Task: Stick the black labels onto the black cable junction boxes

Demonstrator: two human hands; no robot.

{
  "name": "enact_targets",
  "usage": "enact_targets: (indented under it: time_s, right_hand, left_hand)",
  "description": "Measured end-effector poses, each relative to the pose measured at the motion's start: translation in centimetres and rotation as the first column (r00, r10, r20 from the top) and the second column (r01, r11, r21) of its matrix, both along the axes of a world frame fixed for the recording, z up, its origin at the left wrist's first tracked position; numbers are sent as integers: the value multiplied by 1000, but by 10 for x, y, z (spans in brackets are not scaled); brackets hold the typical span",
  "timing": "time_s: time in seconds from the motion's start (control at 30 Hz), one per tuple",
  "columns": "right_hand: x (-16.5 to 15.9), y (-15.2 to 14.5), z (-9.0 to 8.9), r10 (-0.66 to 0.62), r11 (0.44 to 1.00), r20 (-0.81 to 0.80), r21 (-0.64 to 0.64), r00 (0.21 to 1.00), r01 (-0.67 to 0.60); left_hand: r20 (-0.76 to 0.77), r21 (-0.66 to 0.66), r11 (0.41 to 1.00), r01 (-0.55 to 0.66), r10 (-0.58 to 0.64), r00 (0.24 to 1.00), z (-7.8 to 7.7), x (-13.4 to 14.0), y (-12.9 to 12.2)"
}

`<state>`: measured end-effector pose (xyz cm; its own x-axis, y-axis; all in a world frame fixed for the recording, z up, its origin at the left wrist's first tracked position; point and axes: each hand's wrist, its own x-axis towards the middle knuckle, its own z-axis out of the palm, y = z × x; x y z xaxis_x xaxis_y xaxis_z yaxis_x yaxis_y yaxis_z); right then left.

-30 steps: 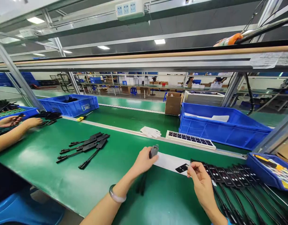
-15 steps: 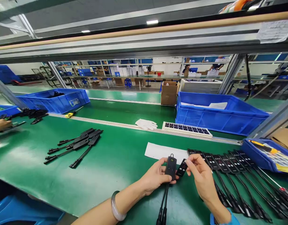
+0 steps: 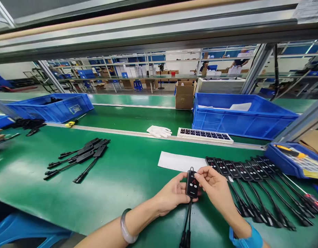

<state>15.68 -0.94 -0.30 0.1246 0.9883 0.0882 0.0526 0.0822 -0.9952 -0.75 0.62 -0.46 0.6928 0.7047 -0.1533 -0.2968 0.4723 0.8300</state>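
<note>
On the table (image 3: 127, 182), a device pile (image 3: 85, 157) lay left, a device row (image 3: 243, 171) right (the glove (image 3: 159, 131) sat far, between).

Present are one held controller (image 3: 192, 189), five controllers at left (image 3: 85, 156), one glove (image 3: 159, 131), one plain white strip (image 3: 178, 160) and one bracelet (image 3: 125, 228).

- Black label (image 3: 193, 189) between the left hand (image 3: 171, 195) and right hand (image 3: 215, 184): is showing red marks and two white ovals; lower print is running too small to read.
- Device row (image 3: 242, 170) right of the right hand: is bearing similar marks, wording unreadable.
- Label sheet (image 3: 200, 137) beyond both hands: is carrying unreadable print.
- Bin sticker (image 3: 75, 109) far beyond the left hand: is displaying illegible print.
</note>
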Motion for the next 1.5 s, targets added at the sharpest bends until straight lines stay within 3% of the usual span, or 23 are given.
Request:
enact_targets:
  time_s: [0.3, 0.83, 1.07, 1.27, 1.5]
  right_hand:
    - [-1, -1, 0, -11, 1000, 33, -11, 999, 11]
    - [-4, -3, -2, -70, 997, 50, -34, 996, 72]
    - [5, 4, -6, -115, 993, 172, 30, 978, 111]
    - [-1, 4, -15, 129, 990, 167, -85, 978, -116]
    - [-11, -3, -13, 322, 945, 118, -95, 939, -312]
  left_hand:
    - [4, 4, 1000, 14, -14, 1000, 0, 1, -2]
    - [-65, 121, 992, 24, -16, 998, 0, 2, -3]
    - [-89, 53, 997, 59, -54, 995, -1, 2, -4]
    - [-21, -50, 999, 8, -9, 1000, 4, 1, 1]
    - [-16, -25, 996, -90, 90, 996, 3, 2, 7]
